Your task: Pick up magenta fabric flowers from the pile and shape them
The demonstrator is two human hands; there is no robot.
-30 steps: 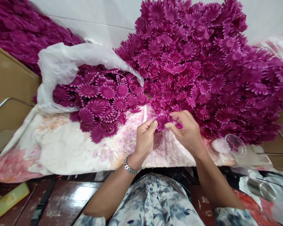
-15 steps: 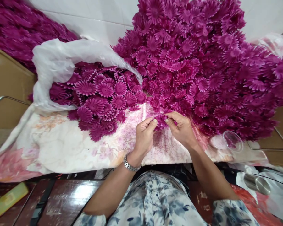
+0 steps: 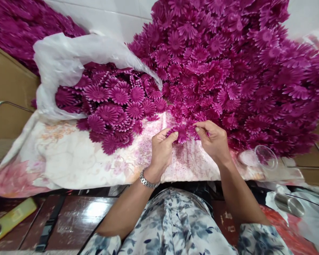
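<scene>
A magenta artificial flower (image 3: 182, 134) is pinched at its left edge between the thumb and forefinger of my left hand (image 3: 162, 150), just above the cloth. My right hand (image 3: 214, 140) is at the flower's right side, thumb and forefinger brought together in a pinch. Whatever lies between those fingertips is too small to make out. Behind both hands rises a large heap of magenta flowers (image 3: 215, 74). To the left, more flower heads (image 3: 119, 96), some stacked together, spill from a white plastic bag (image 3: 58, 53).
A floral cloth (image 3: 69, 159) dusted with magenta specks covers the work surface. At right stand a clear plastic cup (image 3: 266, 157) and a pale round item (image 3: 247, 158). A metal cup (image 3: 289, 204) is lower right, a yellow-green object (image 3: 14, 219) lower left. Cardboard (image 3: 10, 81) flanks the left.
My right hand has moved a little to the right, away from the flower's edge. My left hand keeps its pinch on the flower, which now faces up more fully. The view has shifted slightly.
</scene>
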